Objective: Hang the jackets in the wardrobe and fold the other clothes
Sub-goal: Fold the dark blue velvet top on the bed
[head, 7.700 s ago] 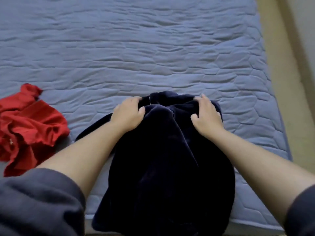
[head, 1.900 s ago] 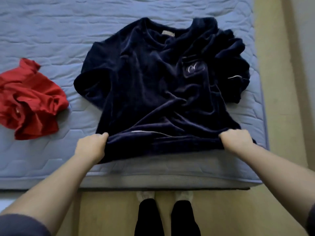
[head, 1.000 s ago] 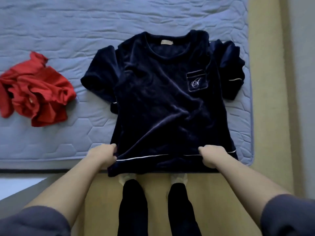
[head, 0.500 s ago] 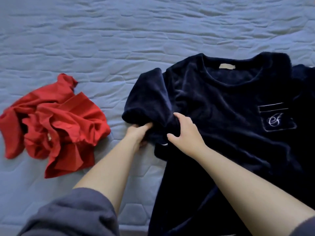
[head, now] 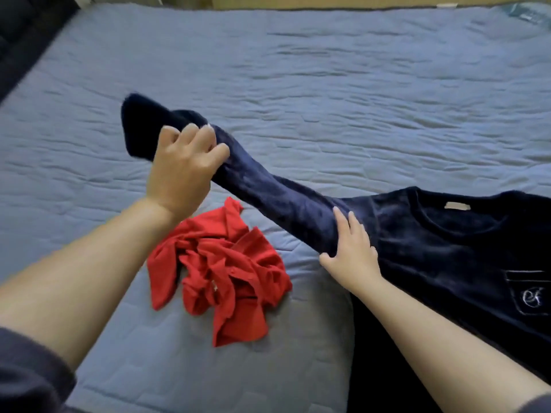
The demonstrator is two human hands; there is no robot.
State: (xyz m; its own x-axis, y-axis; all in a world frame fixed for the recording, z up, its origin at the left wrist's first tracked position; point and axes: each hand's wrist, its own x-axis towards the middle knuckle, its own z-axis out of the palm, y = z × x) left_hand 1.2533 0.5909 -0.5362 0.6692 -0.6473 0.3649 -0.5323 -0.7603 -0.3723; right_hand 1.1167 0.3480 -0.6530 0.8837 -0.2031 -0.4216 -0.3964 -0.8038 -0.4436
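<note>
Nearest you, the red garment lay crumpled on the bed between your 2 forearms, not folded at all. Just beyond it, your right hand rested flat on the navy top where the sleeve joins the body. Its fingers were straight and released, pinning the cloth rather than grasping it. The top lay face up on the bed to your right, with the chest pocket and neck label showing and its lower part out of view. Farther out, your left hand had its fingers clenched round the sleeve near the cuff, holding it off the bed and stretched out to the left. By my reading, you were only starting on this 1 top: it was spread out with the sleeve drawn straight and no fold made. Folding it and then the red garment seemed to be left. No jackets or wardrobe were in view, so I cannot tell how that part stood. Beyond, the wrinkled quilted cover ran to the bed's far edge.
</note>
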